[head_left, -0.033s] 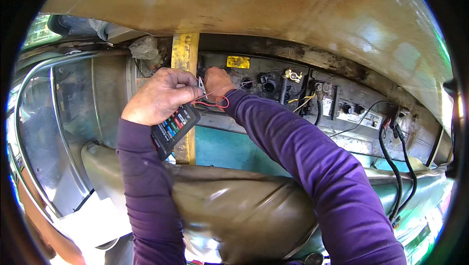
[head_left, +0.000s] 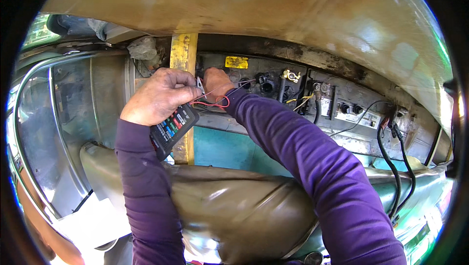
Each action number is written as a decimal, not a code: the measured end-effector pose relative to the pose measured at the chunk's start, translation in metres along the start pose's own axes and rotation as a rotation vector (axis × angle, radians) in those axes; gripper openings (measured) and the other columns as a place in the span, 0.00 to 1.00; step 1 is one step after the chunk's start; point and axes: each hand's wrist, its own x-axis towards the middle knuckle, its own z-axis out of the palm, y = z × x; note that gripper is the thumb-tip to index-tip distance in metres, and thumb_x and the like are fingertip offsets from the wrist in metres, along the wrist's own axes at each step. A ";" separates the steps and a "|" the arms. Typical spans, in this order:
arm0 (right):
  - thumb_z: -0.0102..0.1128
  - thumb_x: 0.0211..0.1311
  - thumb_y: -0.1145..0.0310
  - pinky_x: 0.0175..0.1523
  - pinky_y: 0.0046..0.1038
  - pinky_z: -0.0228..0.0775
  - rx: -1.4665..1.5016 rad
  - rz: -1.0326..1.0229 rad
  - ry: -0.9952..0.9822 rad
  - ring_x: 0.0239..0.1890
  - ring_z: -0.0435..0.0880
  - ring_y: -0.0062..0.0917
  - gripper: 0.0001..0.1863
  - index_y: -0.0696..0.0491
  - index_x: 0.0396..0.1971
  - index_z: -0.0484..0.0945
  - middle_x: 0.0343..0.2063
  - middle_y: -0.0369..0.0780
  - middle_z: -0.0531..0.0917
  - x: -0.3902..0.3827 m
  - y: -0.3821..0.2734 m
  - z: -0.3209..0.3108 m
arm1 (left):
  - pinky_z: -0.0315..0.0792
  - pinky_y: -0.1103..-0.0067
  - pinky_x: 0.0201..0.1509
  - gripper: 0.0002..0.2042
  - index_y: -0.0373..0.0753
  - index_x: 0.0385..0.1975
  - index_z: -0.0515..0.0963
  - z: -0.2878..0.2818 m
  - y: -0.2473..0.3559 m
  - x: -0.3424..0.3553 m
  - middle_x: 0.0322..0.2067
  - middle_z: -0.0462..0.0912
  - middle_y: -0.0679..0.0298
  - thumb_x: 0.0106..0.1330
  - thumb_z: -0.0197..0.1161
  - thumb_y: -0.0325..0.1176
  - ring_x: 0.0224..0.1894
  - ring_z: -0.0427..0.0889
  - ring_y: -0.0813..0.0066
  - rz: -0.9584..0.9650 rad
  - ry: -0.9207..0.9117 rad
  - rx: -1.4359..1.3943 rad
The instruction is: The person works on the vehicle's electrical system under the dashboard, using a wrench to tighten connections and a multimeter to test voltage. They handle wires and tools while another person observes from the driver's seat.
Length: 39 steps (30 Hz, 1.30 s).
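My left hand (head_left: 159,96) grips a black handheld tester (head_left: 172,129) with coloured buttons, and pinches a small metal clip (head_left: 201,85) between thumb and forefinger. Thin red and black leads (head_left: 215,103) run from the tester across to my right hand (head_left: 216,82). That hand is closed on the far end of the leads, pressed against the top left of a dirty black battery (head_left: 266,86) in a recessed bay. What lies under the right hand's fingers is hidden. Both sleeves are purple.
A yellow post (head_left: 183,57) stands just behind my left hand. A second battery (head_left: 349,111) with black cables (head_left: 391,167) sits to the right. A raised tan panel (head_left: 273,11) hangs overhead. A worn olive cushion (head_left: 234,206) lies below, and a metal wall (head_left: 73,118) stands at the left.
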 end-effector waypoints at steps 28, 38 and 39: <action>0.63 0.68 0.60 0.57 0.36 0.76 0.328 -0.194 -0.024 0.48 0.88 0.41 0.22 0.64 0.50 0.83 0.44 0.55 0.87 -0.119 -0.035 -0.148 | 0.77 0.76 0.44 0.16 0.26 0.41 0.83 0.019 0.021 0.003 0.32 0.87 0.56 0.70 0.65 0.37 0.36 0.84 0.73 0.175 0.069 -0.031; 0.66 0.66 0.65 0.48 0.29 0.76 0.504 -0.058 0.163 0.37 0.85 0.27 0.15 0.63 0.41 0.85 0.34 0.47 0.89 -0.112 -0.017 -0.136 | 0.76 0.70 0.41 0.21 0.30 0.42 0.85 0.021 0.025 0.008 0.32 0.87 0.47 0.69 0.66 0.47 0.33 0.84 0.63 0.144 0.105 0.096; 0.66 0.66 0.66 0.47 0.28 0.76 0.532 -0.049 0.218 0.36 0.84 0.25 0.14 0.64 0.40 0.85 0.33 0.46 0.89 -0.110 -0.015 -0.136 | 0.76 0.70 0.41 0.22 0.30 0.42 0.85 0.023 0.025 0.007 0.32 0.87 0.48 0.69 0.66 0.49 0.33 0.84 0.63 0.122 0.118 0.096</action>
